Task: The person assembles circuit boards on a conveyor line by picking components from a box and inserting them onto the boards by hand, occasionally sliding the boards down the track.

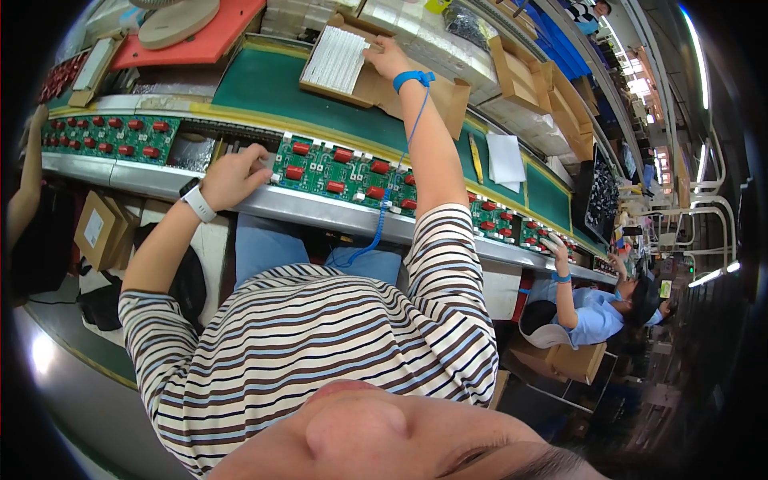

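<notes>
My right hand (388,58) reaches far forward to an open cardboard box (376,94). Its bent fingertips are at the right edge of a tightly packed row of thin white strips (338,61); whether one is between them is hard to see. A blue wrist strap (414,79) with a coiled cord (379,228) is on that wrist. Beside the left end of a green circuit board (316,170) with red block-shaped components, my left hand (236,178) is curled, thumb and fingers drawn together near the board's white parts. What they pinch, if anything, is too small to make out.
More green boards (108,138) lie along the metal-edged conveyor line (320,204). A yellow cutter (475,157) and white sheets (505,160) lie right of the box. Another person (596,312) works farther right; someone's arm (26,176) shows at far left. Open cartons (524,76) stand behind.
</notes>
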Demonstrator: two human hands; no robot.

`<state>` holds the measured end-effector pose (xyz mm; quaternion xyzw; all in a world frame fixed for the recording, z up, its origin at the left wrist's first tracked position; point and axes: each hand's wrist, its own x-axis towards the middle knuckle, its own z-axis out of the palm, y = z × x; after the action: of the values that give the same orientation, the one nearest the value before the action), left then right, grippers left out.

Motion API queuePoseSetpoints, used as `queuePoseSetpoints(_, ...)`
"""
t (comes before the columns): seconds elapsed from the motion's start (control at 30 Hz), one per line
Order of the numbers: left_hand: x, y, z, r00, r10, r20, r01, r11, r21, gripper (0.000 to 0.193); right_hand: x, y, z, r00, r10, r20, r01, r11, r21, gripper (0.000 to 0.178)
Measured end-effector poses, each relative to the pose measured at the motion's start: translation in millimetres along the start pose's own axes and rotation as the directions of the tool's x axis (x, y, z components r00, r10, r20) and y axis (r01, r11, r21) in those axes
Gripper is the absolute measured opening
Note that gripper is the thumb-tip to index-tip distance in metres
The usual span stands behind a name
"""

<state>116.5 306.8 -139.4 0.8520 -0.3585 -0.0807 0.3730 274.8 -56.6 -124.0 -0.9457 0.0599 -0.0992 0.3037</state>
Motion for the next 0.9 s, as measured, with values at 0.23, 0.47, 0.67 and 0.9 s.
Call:
queuePoseSetpoints(0.23,1,21,12,0.996,-0.04,0.084,0.043,0.999,-0.03,0.023,-19,-27,-31,0.915,0.059,0.4,-0.16,0.962,0.223,0.079)
queuePoseSetpoints(0.47,18,42,30,0.978,-0.032,0.205,0.051,0.994,-0.093,0.025,-20,-28,-31,0.893,0.063,0.445,-0.245,0.898,0.366,0.075)
queuePoseSetpoints(0.67,35,37,26,0.997,0.001,0.08,-0.011,0.993,0.116,0.024,-14,-27,-24,0.888,0.104,0.448,-0.32,0.839,0.44,0.07)
queuePoseSetpoints(0.9,79,44,34,0.991,0.035,-0.127,-0.094,0.864,-0.494,0.035,-74,-64,-46,0.957,-0.095,0.274,-0.046,0.884,0.466,0.067)
